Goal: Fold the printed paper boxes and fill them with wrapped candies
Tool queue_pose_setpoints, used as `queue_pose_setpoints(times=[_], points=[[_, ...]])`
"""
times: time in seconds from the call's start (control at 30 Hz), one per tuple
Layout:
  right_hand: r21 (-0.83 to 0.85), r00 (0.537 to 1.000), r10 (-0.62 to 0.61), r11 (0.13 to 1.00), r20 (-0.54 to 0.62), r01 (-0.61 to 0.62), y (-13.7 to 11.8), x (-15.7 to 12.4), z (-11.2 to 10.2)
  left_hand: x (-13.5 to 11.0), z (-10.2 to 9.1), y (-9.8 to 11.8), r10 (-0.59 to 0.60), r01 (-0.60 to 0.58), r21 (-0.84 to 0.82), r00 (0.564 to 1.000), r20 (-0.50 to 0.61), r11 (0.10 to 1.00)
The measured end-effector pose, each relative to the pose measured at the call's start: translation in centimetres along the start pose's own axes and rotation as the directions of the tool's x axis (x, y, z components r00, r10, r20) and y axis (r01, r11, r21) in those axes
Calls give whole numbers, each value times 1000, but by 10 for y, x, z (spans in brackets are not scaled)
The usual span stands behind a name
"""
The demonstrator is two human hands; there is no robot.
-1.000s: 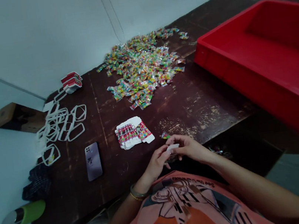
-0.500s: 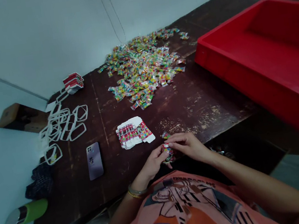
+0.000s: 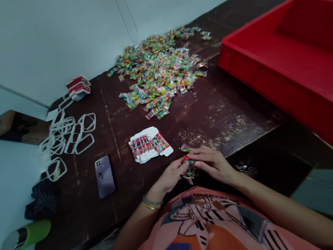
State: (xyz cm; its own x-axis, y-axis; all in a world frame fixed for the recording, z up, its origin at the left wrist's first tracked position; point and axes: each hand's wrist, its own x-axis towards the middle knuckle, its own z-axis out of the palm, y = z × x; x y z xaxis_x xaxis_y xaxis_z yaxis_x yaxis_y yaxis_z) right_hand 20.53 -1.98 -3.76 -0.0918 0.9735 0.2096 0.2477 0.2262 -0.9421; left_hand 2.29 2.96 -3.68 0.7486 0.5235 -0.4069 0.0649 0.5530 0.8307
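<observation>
Both my hands meet at the near edge of the dark wooden table (image 3: 215, 113). My left hand (image 3: 171, 177) and my right hand (image 3: 211, 163) pinch a small printed red card (image 3: 188, 164) between their fingertips. A single colourful sachet (image 3: 185, 147) lies on the table just beyond my fingers. A short stack of flat printed cards (image 3: 149, 145) lies to the left of my hands. A big heap of colourful sachets (image 3: 158, 72) is spread at the far side of the table.
A large red plastic crate (image 3: 301, 63) stands on the right. A purple phone (image 3: 104, 176) lies face down on the left, with white card offcut frames (image 3: 68, 135) and a small stack of red cards (image 3: 78, 87) beyond. A green bottle (image 3: 26, 236) lies at the near left.
The card in my fingers was turned from its white side to its printed side and folded smaller. The hands stayed in the same spot.
</observation>
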Motion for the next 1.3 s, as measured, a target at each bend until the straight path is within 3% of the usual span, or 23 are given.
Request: queue_pose_setpoints(times=[0.07, 0.13, 0.27, 0.37, 0.43, 0.53, 0.6, 0.7, 0.77, 0.9, 0.93, 1.0, 1.1, 1.2, 1.3], points=[[-65, 1000, -8, 998, 22, 10, -2, -7, -1, 0, 7, -4, -52, 53, -79, 999, 14, 995], [-78, 997, 75, 994, 16, -73, -7, -15, -14, 0, 15, -8, -89, 92, -135, 996, 30, 987], [-209, 961, 268, 946, 68, -249, -20, -23, -78, -6, 17, -5, -60, 62, -65, 998, 31, 996], [-450, 962, 235, 880, 138, -151, -21, -16, -105, -19, -1, 1, -23, 23, 7, 998, -64, 1000], [-522, 968, 150, 853, 203, -22, -14, 1, -86, -28, -16, 2, -18, 15, -17, 986, -167, 1000], [-503, 945, 11, 848, 327, 164, 3, 42, -20, -40, -34, 0, -17, -1, -56, 949, -314, 998], [-531, 918, -68, 798, 391, 285, 14, 72, 22, -47, -41, -3, -25, 7, -48, 925, -379, 999], [-539, 879, -125, 747, 461, 389, 21, 98, 48, -57, -45, -4, -37, 10, -63, 894, -446, 998], [-521, 872, -177, 741, 457, 424, 17, 91, 46, -61, -44, -4, -31, -47, -169, 901, -433, 984], [-362, 819, -337, 772, 464, 522, -3, 42, 36, -51, -34, -4, -34, -106, -436, 953, -301, 894], [-331, 827, -347, 794, 442, 510, -7, 33, 34, -47, -30, -5, -46, -94, -449, 955, -291, 888], [-347, 897, -302, 844, 323, 409, -12, 23, 32, -36, -20, -7, -82, -53, -405, 947, -309, 913], [-365, 966, -190, 899, 178, 244, -12, 32, 25, -26, -4, -11, -153, 63, -292, 942, -299, 954], [-242, 966, -92, 958, 243, 152, -12, 44, 12, -24, 8, -11, -203, 147, -242, 952, -228, 959], [-158, 912, -24, 983, 410, 97, -15, 47, -1, -27, 13, -5, -213, 173, -213, 960, -183, 962]])
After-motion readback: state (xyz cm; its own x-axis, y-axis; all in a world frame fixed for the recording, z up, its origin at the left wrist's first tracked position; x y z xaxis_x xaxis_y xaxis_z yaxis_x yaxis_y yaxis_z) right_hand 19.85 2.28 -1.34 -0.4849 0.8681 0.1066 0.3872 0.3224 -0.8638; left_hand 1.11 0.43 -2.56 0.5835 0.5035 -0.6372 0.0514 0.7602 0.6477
